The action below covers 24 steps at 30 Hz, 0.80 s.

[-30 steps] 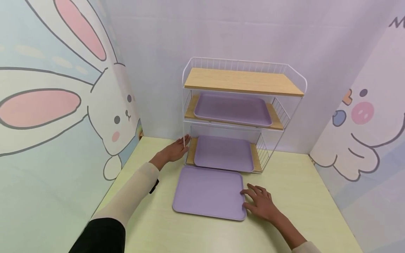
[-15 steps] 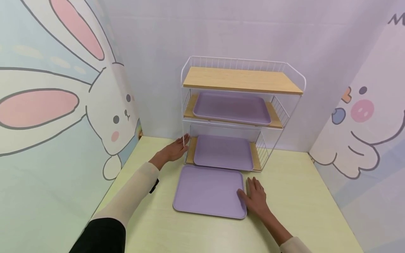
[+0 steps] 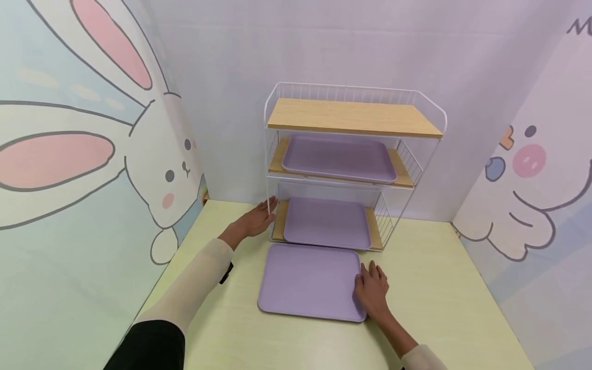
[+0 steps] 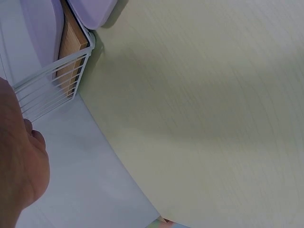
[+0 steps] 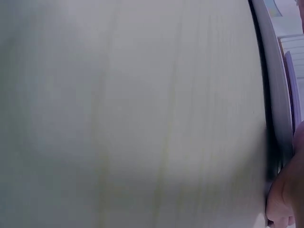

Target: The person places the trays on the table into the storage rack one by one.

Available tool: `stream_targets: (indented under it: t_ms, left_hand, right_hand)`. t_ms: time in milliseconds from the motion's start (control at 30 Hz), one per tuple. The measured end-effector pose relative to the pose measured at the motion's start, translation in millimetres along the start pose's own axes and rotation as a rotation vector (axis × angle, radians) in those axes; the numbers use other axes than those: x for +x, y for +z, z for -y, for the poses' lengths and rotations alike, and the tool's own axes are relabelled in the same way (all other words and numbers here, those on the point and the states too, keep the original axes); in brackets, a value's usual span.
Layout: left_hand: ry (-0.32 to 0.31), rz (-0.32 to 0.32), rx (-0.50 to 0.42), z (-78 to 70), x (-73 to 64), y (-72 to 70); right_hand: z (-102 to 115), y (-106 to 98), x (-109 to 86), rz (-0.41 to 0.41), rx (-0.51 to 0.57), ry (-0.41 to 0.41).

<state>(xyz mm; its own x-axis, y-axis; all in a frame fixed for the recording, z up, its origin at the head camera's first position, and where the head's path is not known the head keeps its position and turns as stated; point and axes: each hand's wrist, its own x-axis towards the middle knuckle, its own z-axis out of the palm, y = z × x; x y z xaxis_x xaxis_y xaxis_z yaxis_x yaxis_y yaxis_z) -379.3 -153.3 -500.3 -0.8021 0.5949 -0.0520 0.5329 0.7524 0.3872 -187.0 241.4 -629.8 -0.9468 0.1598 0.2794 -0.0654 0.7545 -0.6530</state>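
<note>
A light purple tray (image 3: 310, 282) lies on the table, its far edge right at the front of a white wire rack (image 3: 432, 159). My right hand (image 3: 373, 293) grips the tray's right edge, with the thumb over the rim and the fingers bent at the outer side. In the right wrist view, the same hand (image 5: 287, 190) shows at the tray's rim. My left hand (image 3: 253, 220) rests with extended fingers against the rack's left side, and its fingertips are partly behind the frame. Two more purple trays lie inside, one on the middle shelf (image 3: 339, 158) and one on the bottom shelf (image 3: 280, 226).
The rack's top wooden board (image 3: 351, 115) has a low wire rail around it. A pale wood-grain table (image 3: 430, 288) extends on both sides. Fabric walls with a cartoon rabbit (image 3: 162, 159) at left and another cartoon figure (image 3: 522, 195) at right enclose the table.
My right hand has gone from loosely touching the tray's edge to gripping it. The front tray has shifted slightly to the right. My left hand has stayed at the rack's side.
</note>
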Motion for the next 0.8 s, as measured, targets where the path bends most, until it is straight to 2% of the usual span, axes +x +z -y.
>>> stream_targets:
  t_ms: [100,200,267,400,467,567,800]
  left_hand:
    - [0.001,0.003,0.011,-1.0,0.3,-0.3]
    - [0.001,0.003,0.008,-2.9,0.3,-1.2]
    - [0.003,0.001,0.004,-3.9,0.1,-2.1]
    - [0.000,-0.002,-0.003,-3.9,-0.5,-3.5]
    - [-0.002,-0.003,-0.003,-2.9,-0.9,-3.4]
    - [0.000,-0.007,0.000,-1.1,-0.8,-1.5]
    - [0.000,-0.012,-0.010,0.3,-0.6,1.9]
  right_hand:
    - [4.1,-3.8,-5.4,-0.051,0.036,0.013]
    - [12.2,-12.4,-9.6,-0.052,0.034,0.056]
    - [17.2,-18.8,-10.7,-0.019,0.029,0.105]
    - [25.2,-32.6,-10.7,0.106,0.022,0.211]
    - [25.8,-36.1,-10.6,0.142,0.035,0.240]
    - [24.0,-37.2,-11.1,0.161,0.096,0.289]
    - [20.8,-35.7,-13.5,0.223,0.370,0.448]
